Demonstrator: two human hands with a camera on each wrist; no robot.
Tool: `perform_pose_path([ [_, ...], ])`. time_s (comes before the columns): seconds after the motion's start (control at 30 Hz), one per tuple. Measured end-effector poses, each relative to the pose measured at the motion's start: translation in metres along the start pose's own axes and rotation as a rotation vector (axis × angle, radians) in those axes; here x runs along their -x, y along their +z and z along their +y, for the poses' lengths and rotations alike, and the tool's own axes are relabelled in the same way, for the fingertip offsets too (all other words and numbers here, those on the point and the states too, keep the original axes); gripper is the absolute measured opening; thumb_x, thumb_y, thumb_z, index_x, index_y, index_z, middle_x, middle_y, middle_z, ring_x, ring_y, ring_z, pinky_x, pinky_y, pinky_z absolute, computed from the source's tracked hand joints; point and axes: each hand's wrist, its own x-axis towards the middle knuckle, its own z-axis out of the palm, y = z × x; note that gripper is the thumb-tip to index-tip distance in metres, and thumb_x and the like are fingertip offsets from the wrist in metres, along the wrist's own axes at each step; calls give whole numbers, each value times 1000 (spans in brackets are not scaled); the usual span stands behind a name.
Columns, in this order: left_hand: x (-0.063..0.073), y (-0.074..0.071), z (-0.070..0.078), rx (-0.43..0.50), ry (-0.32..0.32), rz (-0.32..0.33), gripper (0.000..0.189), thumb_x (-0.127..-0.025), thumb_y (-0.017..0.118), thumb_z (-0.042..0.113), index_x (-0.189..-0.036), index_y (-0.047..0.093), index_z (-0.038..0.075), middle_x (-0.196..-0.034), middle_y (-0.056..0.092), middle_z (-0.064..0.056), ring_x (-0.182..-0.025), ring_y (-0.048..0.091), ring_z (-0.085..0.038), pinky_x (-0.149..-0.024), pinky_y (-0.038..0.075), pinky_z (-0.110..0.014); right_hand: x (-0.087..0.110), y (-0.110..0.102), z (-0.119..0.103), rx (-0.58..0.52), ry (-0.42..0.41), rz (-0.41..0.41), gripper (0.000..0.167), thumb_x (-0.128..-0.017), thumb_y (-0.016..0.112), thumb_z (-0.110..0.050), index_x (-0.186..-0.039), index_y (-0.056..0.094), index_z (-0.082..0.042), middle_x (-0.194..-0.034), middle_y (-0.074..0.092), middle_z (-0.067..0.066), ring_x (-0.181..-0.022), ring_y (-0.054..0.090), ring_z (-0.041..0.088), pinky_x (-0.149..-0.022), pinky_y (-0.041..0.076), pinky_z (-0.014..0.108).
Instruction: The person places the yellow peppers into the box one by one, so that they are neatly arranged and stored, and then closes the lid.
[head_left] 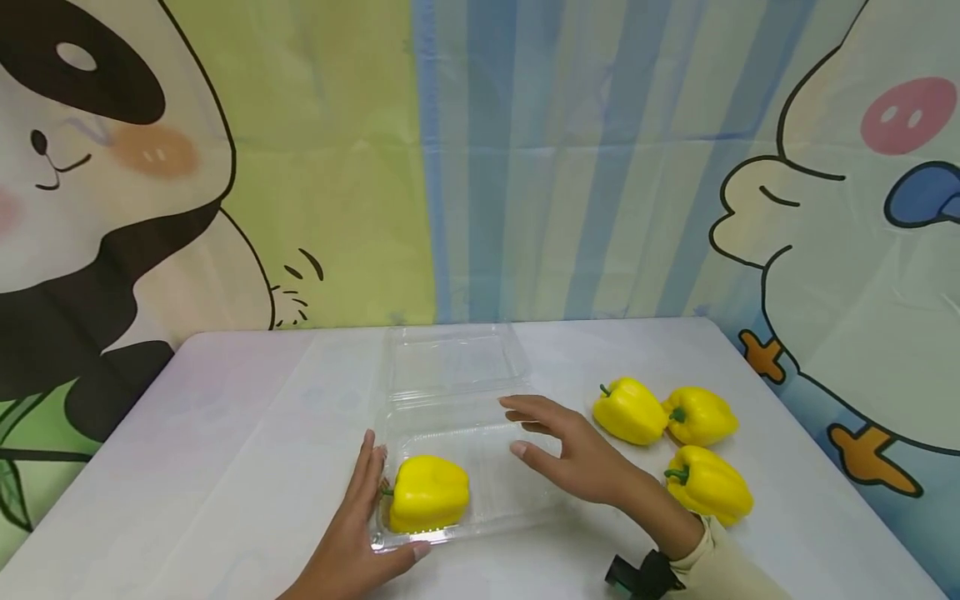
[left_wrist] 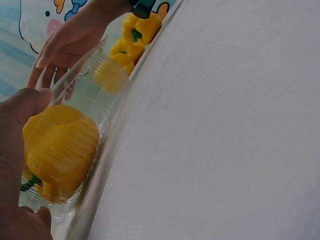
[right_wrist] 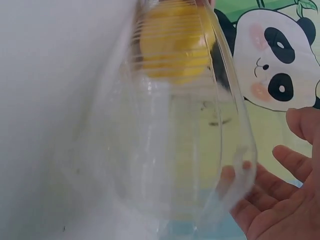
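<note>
Left hand [head_left: 351, 532] straight-fingered, I touch the clear container [head_left: 504, 487], one pepper [head_left: 431, 493] inside; my right hand [head_left: 576, 457] hovers empty, thumb apart; right of it, three peppers [head_left: 703, 417] lie unpacked.

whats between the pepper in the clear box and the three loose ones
In the head view: the bare right part of the clear box, the right hand above it, then some white table.

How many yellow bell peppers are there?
4. One yellow bell pepper sits in the clear plastic clamshell container, at its left end. Three more lie grouped on the white table to the right: back-left pepper, back-right pepper, front pepper. None appears hidden.
</note>
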Motion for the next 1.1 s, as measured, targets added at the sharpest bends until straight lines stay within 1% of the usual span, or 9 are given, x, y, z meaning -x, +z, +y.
perform_pose_path([
  [0.13,1,0,1,13,-16,-14,122,-69,85,49,-158,7,21,-162,-7,8,-142,27,-34,-102,36,-47,10,-8,3,43,-42,51,46,-97,60,-13,-141,49,-17,-145,45,-1,-125,51,23,-98,47,36],
  [0.27,2,0,1,7,-22,-21,120,-69,85,48,-158,11,16,-161,-9,14,-141,28,-32,-103,37,-46,16,-14,5,54,-49,75,49,-97,60,-10,-143,46,-15,-146,44,2,-126,50,24,-98,47,37],
  [0.47,2,0,0,-12,-4,-14,119,-69,84,49,-157,13,11,-162,-9,11,-141,28,-32,-102,37,-45,22,-23,7,80,-42,128,53,-96,61,-9,-145,44,-19,-145,45,2,-126,51,25,-99,46,39],
  [0.67,1,0,0,-40,3,-1,119,-70,83,51,-157,12,13,-162,-9,13,-141,28,-34,-101,36,-48,25,-34,10,169,-40,180,55,-94,65,-9,-144,45,-17,-145,46,0,-127,49,23,-100,46,40],
  [0.77,1,0,0,-27,31,3,119,-71,83,50,-158,9,13,-162,-10,10,-142,26,-35,-100,37,-47,27,-40,10,205,-23,212,56,-93,67,-9,-144,46,-17,-144,46,-1,-127,49,21,-100,46,39],
  [0.87,1,0,0,-12,56,4,118,-72,83,48,-157,8,13,-162,-10,8,-142,24,-35,-100,37,-46,29,-44,12,212,-35,246,59,-90,69,-4,-144,46,-13,-143,47,2,-126,49,23,-99,46,39],
  [0.97,1,0,0,-6,63,5,118,-73,83,47,-157,8,13,-162,-11,7,-142,23,-36,-100,37,-46,30,-49,13,221,-49,278,64,-87,71,-1,-144,45,-11,-144,47,4,-127,49,24,-100,45,33],
  [1.03,1,0,1,-2,56,4,117,-73,83,47,-158,8,14,-162,-10,7,-142,23,-36,-100,37,-47,31,-52,14,229,-52,298,67,-86,72,1,-145,44,-11,-144,46,5,-127,48,24,-101,43,29],
  [1.1,1,-1,1,4,39,-3,117,-73,83,47,-158,9,15,-162,-10,9,-143,23,-34,-100,36,-46,34,-54,15,244,-32,319,69,-85,72,1,-145,43,-13,-146,45,4,-128,47,24,-102,40,23],
])
